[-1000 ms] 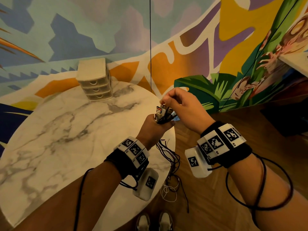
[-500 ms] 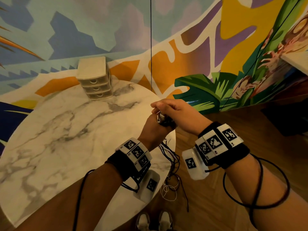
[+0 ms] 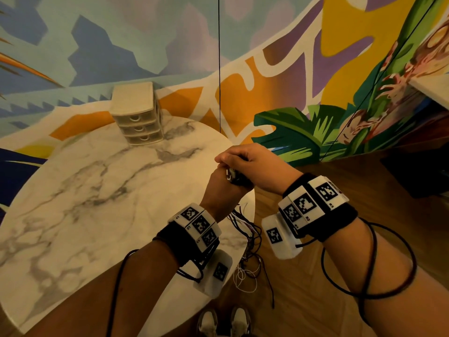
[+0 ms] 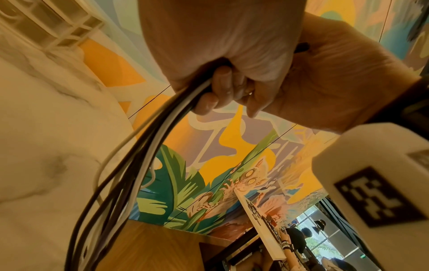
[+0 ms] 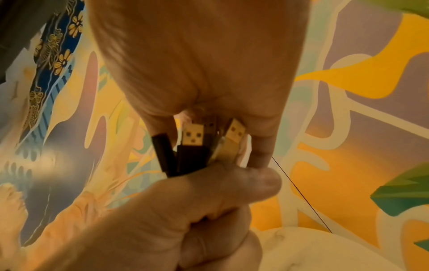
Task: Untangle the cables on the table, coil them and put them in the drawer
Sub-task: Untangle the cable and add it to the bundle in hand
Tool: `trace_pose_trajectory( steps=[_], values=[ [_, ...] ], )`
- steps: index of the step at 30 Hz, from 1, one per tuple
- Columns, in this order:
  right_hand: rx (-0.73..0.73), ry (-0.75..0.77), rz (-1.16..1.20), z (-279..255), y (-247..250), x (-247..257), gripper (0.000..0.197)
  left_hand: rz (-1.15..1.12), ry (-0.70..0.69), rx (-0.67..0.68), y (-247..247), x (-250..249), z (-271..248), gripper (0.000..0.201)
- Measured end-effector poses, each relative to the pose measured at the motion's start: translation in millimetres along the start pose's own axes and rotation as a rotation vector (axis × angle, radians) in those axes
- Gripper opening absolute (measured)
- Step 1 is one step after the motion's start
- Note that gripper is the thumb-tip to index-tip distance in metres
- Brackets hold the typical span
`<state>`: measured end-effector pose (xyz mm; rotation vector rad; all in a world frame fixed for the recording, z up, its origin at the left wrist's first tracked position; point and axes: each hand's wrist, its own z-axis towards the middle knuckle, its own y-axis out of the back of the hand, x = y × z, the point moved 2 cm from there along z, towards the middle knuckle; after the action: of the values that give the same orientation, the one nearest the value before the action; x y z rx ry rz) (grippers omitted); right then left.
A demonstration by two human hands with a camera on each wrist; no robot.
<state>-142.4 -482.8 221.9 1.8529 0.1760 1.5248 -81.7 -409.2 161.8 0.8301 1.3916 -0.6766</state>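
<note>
My left hand (image 3: 220,190) is a fist round a bundle of black and white cables (image 4: 148,154), held over the right edge of the marble table (image 3: 97,195). Several USB plugs (image 5: 194,136) stick up out of the fist. My right hand (image 3: 254,164) lies on top of them, its fingers (image 5: 261,146) curled down around the plug ends. Below the fist the loose cable ends (image 3: 247,232) hang past the table edge toward the floor, still tangled. A small cream three-drawer unit (image 3: 138,115) stands at the table's far side, all drawers closed.
A painted mural wall runs close behind the table. Wooden floor (image 3: 315,181) lies to the right, and my shoes (image 3: 223,324) show beneath the table edge. Black sensor leads (image 3: 369,268) loop round my right forearm.
My right hand came down from pinching a plug above the bundle and now covers the plug ends. Both hands sank slightly lower and moved toward the table.
</note>
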Motion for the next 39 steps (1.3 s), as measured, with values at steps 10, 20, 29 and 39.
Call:
trace_pose_trajectory(
  steps=[10,20,29,39],
  values=[
    [-0.018,0.172,-0.401,-0.3,17.2,1.9,0.015,0.047,0.076,0.039,-2.0,-14.5,-0.8,0.013],
    [-0.067,0.208,-0.352,-0.7,18.7,0.7,0.017,0.036,0.057,0.053,-7.3,-24.8,-0.3,0.011],
    [-0.161,0.179,-0.204,-6.0,13.0,-0.7,0.01,-0.016,0.01,0.045,-9.5,-27.2,0.8,0.015],
    [-0.14,0.221,-0.477,-4.9,14.1,-2.5,0.021,0.132,-0.009,0.06,-12.4,-20.4,-0.3,0.015]
  ],
)
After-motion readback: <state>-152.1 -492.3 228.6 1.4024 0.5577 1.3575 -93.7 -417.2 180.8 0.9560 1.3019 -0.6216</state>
